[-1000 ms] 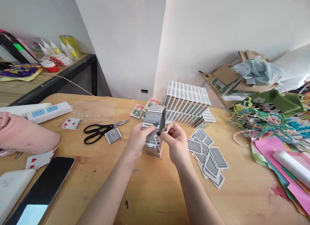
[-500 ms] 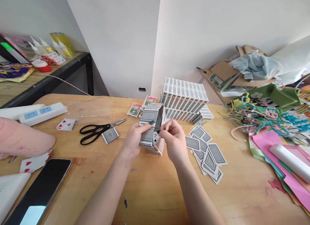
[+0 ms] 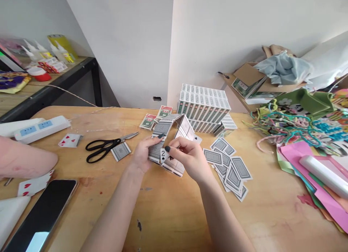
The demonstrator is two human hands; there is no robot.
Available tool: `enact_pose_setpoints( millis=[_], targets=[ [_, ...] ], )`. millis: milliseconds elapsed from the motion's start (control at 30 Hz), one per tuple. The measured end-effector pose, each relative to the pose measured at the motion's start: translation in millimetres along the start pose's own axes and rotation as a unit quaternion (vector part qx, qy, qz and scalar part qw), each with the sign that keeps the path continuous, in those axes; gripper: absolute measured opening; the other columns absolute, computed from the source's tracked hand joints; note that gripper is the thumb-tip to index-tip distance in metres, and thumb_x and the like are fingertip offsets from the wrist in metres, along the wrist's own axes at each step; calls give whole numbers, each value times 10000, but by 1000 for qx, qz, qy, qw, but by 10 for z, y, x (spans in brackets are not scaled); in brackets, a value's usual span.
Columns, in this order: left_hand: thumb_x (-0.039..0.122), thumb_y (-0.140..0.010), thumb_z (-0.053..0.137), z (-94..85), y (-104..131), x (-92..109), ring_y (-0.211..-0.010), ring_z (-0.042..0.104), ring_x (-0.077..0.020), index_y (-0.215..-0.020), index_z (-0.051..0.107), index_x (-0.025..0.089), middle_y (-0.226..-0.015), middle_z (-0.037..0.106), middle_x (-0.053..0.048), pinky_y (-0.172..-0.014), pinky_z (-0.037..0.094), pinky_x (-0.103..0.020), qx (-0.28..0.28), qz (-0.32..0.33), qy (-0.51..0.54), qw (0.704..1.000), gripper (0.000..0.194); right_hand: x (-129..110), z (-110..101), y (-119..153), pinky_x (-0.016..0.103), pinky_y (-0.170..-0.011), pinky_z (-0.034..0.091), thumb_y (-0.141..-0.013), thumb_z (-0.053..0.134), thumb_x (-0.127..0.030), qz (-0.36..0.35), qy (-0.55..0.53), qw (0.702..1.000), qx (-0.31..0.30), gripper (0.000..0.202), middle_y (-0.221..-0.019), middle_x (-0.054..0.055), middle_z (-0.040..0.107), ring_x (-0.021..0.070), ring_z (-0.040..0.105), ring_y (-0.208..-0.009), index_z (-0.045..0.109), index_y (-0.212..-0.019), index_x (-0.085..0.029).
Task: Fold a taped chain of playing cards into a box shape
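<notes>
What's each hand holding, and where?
The left hand holds a card frame by its left side; the right hand pinches a playing card beside its printed 2.

Pink container at 9 o'clock gets chopped by the left edge, phone at 8 runs out the bottom. Right hand blocks part of the card structure dead centre, boxes at 2 have unreadably tiny print.

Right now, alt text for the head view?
A person's left grip holds a playing-card frame while the right grip pinches a two of spades, over a wooden table. Scissors lie left, loose cards right, stacked boxes behind.
</notes>
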State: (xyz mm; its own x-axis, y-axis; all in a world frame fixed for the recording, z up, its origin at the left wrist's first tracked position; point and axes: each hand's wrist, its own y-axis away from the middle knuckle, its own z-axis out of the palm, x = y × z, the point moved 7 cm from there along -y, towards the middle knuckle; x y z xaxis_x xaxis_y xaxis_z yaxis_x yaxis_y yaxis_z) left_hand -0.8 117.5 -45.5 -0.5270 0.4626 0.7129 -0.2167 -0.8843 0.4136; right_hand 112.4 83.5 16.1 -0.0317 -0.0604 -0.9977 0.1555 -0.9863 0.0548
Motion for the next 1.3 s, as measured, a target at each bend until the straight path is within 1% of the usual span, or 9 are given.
enact_pose_setpoints(
  millis=[100, 267, 467, 867, 1033, 1100, 1167, 1233, 1300],
  targets=[
    [166, -544, 705, -6, -6, -22, -394, 431, -70, -589, 606, 133, -481, 544, 33, -415, 322, -202, 8, -6, 25, 1000, 114, -13, 22, 8, 245, -549, 394, -740, 603, -249, -6, 9, 1000, -4, 158, -670, -2, 559, 119, 483, -611, 523, -617, -192],
    [161, -564, 695, 25, -5, -56, -396, 440, -79, -620, 621, 132, -489, 553, 28, -420, 330, -210, 1, -18, 24, 1000, 97, 9, -8, 5, 228, -516, 380, -699, 555, -173, -13, 34, 999, 32, 145, -630, -17, 530, 107, 464, -575, 469, -586, -199],
    [167, -579, 685, 36, -15, -80, -393, 457, -83, -645, 623, 133, -488, 553, 27, -424, 359, -209, -5, -24, 20, 1000, 96, 17, -16, 1, 226, -503, 365, -673, 526, -157, -15, 52, 998, 42, 134, -608, -27, 513, 102, 450, -551, 452, -571, -201],
    [169, -575, 691, 14, -23, -106, -414, 484, -88, -617, 611, 130, -488, 561, 26, -422, 352, -203, 5, -34, 11, 999, 98, 19, -20, -13, 233, -533, 380, -705, 547, -186, 3, 45, 999, -16, 142, -633, -24, 522, 107, 458, -578, 474, -584, -193],
    [208, -584, 713, 26, -14, -123, -471, 535, -101, -628, 624, 130, -547, 607, 13, -451, 375, -206, -10, -37, -14, 999, 126, 83, -38, -23, 232, -527, 394, -736, 577, -208, 21, 53, 998, -24, 147, -626, -27, 532, 103, 476, -562, 495, -615, -192],
    [233, -598, 713, 28, -15, -123, -454, 523, -101, -615, 619, 137, -532, 597, 19, -441, 371, -212, -13, -33, -27, 999, 135, 113, -47, -32, 249, -559, 436, -754, 607, -241, 30, 33, 998, -37, 140, -642, -18, 567, 110, 524, -570, 531, -650, -186],
    [243, -601, 712, 24, -19, -116, -433, 505, -98, -596, 607, 146, -507, 579, 28, -424, 360, -213, -13, -28, -32, 999, 143, 137, -61, -45, 282, -613, 483, -744, 663, -280, 38, -15, 998, -53, 137, -670, -6, 609, 125, 581, -590, 575, -715, -179],
    [233, -593, 714, 18, -24, -103, -434, 502, -94, -585, 601, 149, -505, 576, 30, -413, 348, -206, -9, -22, -30, 999, 141, 154, -75, -58, 315, -663, 515, -714, 719, -315, 48, -64, 994, -71, 192, -701, 5, 640, 143, 626, -618, 606, -785, -177],
    [222, -586, 715, 10, -24, -84, -441, 507, -94, -584, 600, 149, -513, 584, 26, -417, 347, -202, -2, -15, -28, 999, 137, 164, -88, -69, 328, -687, 526, -704, 739, -359, 49, -77, 992, -85, 244, -721, 12, 652, 152, 642, -641, 626, -823, -178]
  ],
)
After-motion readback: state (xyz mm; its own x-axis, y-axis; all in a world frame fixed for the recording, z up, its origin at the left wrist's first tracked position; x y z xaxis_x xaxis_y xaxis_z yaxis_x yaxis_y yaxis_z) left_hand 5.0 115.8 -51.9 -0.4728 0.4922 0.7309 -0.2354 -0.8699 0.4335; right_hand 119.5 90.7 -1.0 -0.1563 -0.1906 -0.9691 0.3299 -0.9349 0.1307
